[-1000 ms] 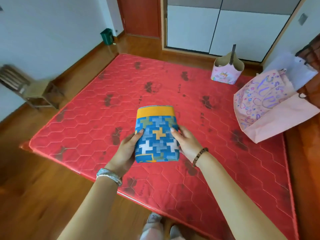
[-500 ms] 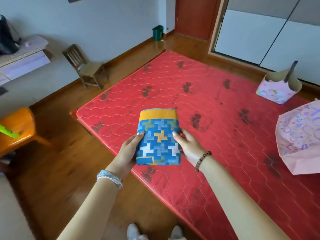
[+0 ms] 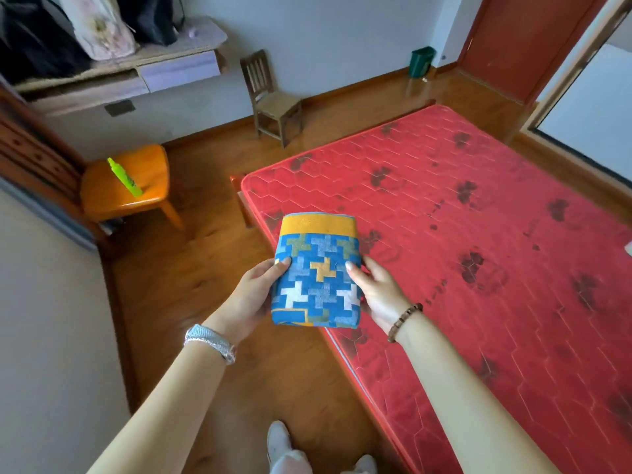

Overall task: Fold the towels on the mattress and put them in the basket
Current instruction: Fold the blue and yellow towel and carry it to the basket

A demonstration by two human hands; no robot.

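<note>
Towel (image 3: pixel 316 271) between left hand (image 3: pixel 253 295), right hand (image 3: pixel 378 290)

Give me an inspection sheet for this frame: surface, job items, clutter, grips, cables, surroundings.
Surface: red quilted mattress, dark blotches across it; no towel lying on the visible part.
Job's things: one folded blue-and-orange towel, held in the air at the mattress edge; basket not in view.
Clutter: green bottle-like object on the orange stool.
Grips: left hand and right hand each hold a side of the towel.
Cables: nothing seen.
Surroundings: wooden floor, small wooden chair, green bin, wall shelf with bags, red-brown door.
</note>
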